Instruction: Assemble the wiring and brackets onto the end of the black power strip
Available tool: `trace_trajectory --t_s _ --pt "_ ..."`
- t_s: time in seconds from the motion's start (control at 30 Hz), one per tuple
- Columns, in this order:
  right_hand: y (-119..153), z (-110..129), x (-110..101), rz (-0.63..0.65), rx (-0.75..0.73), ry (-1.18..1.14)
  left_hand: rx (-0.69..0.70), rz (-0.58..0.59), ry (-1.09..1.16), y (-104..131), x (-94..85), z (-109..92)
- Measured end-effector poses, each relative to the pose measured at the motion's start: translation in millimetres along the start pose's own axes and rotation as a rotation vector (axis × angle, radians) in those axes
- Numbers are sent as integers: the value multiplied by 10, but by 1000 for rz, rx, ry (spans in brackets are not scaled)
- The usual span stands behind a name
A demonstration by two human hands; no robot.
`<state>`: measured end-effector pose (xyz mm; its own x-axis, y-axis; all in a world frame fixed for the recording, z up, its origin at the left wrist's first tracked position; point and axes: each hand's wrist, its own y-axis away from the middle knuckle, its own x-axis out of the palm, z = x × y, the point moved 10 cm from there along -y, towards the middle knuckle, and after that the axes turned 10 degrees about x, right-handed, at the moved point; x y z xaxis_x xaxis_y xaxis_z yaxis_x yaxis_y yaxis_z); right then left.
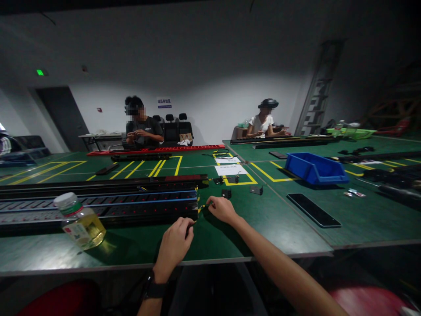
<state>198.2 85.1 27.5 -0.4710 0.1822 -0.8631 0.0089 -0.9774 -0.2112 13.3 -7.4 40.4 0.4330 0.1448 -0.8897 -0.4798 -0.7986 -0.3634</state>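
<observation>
Long black rails with blue edges and small red dots lie on the green table, their ends near my hands. Yellow-and-black wires come out of the rail ends. My right hand has its fingers pinched at these wires. In front of the rail end, my left hand is curled closed around a small dark thing that I cannot make out. Small black blocks lie just beyond my right hand, beside another black block.
A bottle of yellow liquid stands at the left. To the right lie a phone and a blue bin. White paper sheets lie farther back. Two people work across the table, near a red rail.
</observation>
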Motion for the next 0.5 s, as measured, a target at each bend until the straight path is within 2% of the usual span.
trace_trajectory --t_s 0.27,0.5 --pt "-13 39 86 42 -81 -113 -6 11 -5 -7 15 6" --pt "-19 29 45 -9 -87 -179 1 -8 -2 -5 11 11"
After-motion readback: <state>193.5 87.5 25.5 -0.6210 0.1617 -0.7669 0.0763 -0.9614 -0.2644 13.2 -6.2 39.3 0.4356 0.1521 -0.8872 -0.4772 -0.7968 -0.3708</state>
